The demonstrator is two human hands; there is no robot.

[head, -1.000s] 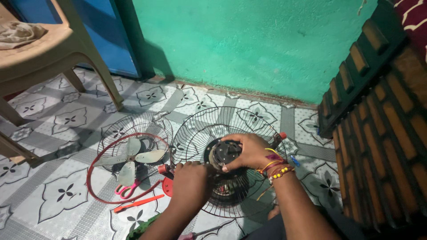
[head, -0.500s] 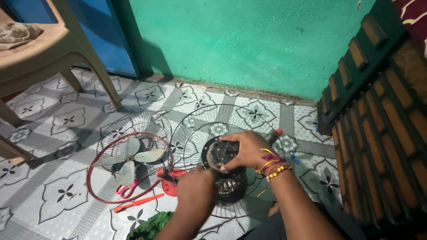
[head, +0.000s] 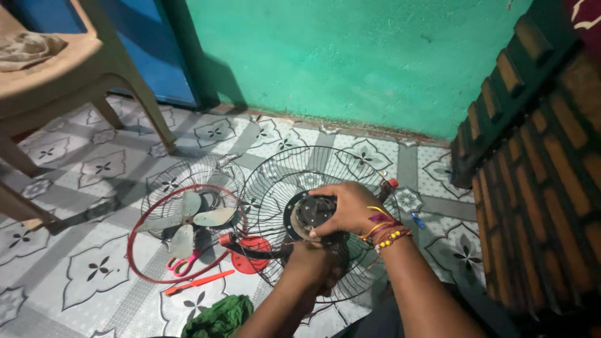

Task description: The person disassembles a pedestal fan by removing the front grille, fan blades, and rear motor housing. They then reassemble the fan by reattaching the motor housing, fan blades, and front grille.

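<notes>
Fan parts lie spread over the patterned tile floor (head: 94, 269), so I judge the strip-down well along. The blade (head: 191, 219) is already off and rests inside the other wire guard (head: 188, 188), with the red rim ring (head: 134, 250) lying around it. Pink-handled scissors (head: 181, 263) and an orange tool (head: 199, 281) lie just beside that ring, and a green cloth (head: 219, 316) sits near my arm.

The round motor housing (head: 310, 213) sits at the middle of the rear wire guard (head: 275, 181), which lies flat on the floor in front of me. My right hand (head: 350, 209) cups the housing from the right, its fingers (head: 322, 230) curled narrow around the rim. My left hand (head: 310, 266) is below, closed around the dark body under the guard; I cannot tell exactly what its fingers pinch. A red piece (head: 250, 256) shows through the wires just left of that hand.

What appears left: the motor and rear guard are not yet parted. A plastic chair (head: 69, 69) stands well apart.
</notes>
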